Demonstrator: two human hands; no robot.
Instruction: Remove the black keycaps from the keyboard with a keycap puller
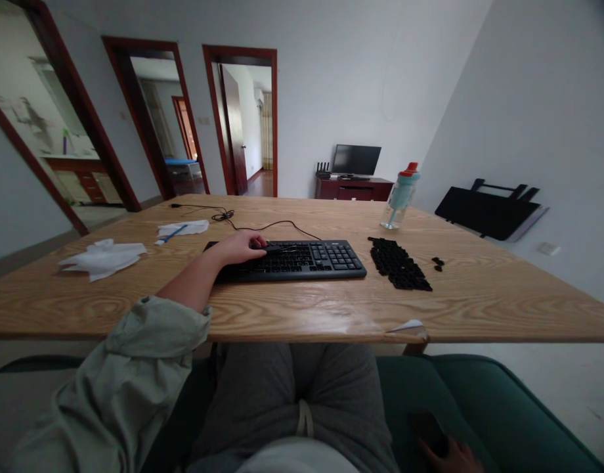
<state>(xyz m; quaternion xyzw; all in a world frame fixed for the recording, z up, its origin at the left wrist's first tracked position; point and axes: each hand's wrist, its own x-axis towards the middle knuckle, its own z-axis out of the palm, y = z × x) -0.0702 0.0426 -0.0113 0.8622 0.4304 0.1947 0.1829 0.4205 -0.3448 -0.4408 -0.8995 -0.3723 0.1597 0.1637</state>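
Observation:
My left hand (240,248) is over the left part of a black keyboard (326,270). Its fingers are closed around a small dark tool (273,249) with thin wire ends, which looks like a keycap puller; the fingers partly hide it. The wires lie over the upper rows of the board, and I cannot tell whether they grip a key. Down at the lower right, my right hand (452,458) grips a dark phone (429,430) at the green seat. To the keyboard's right lies a patch of black keycaps (398,264), with a few loose keycaps (437,264) beside it.
A clear bottle (399,200) with an orange-and-teal lid stands behind the keycaps. Crumpled white tissue (105,258) and a blue stick (172,234) on another tissue lie at left. The keyboard's cable (223,215) runs behind it. Peeling edging (408,326) marks the table's front.

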